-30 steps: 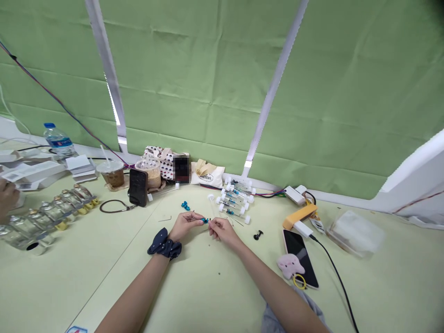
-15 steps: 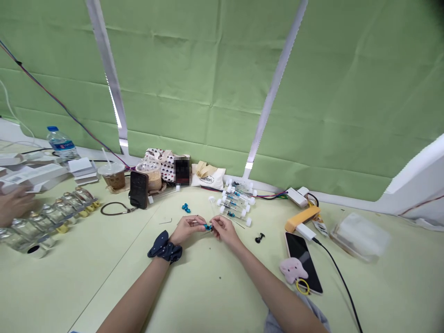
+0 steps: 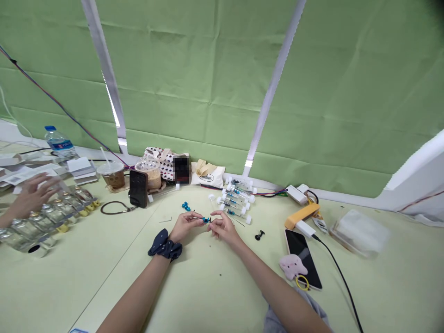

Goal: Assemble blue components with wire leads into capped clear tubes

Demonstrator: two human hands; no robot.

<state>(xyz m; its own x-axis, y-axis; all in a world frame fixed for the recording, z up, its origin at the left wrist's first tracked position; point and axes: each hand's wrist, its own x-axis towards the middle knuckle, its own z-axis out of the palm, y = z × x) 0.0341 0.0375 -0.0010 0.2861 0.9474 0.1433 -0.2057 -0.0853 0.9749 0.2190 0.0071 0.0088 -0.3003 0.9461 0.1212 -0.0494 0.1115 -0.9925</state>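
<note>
Between thumb and fingers, my left hand (image 3: 186, 226) pinches a small shiny blue part (image 3: 206, 220) with a dark piece at its right end. My right hand (image 3: 224, 228) has its thumb and fingers at that dark end; exactly what they grip is too small to make out. Beyond my left hand lie more blue parts (image 3: 186, 206) in a small cluster. A thin L-shaped hex key (image 3: 165, 219) rests to the left. Behind my right hand are several clear tubes with white caps (image 3: 236, 201), with blue and dark pieces inside. A black spool-like part (image 3: 260, 235) lies to the right.
At the left, another person's hand (image 3: 33, 196) is over a row of glass bottles (image 3: 48, 217). A black phone (image 3: 138, 189) stands before two drink cups (image 3: 113, 175). On the right lie another phone (image 3: 303, 256), an orange block (image 3: 301, 215), cables and a clear plastic box (image 3: 360, 233).
My hands and the blue part have risen slightly, and my right fingers have opened a little at its end. The other person's hand has moved right, over the bottles.
</note>
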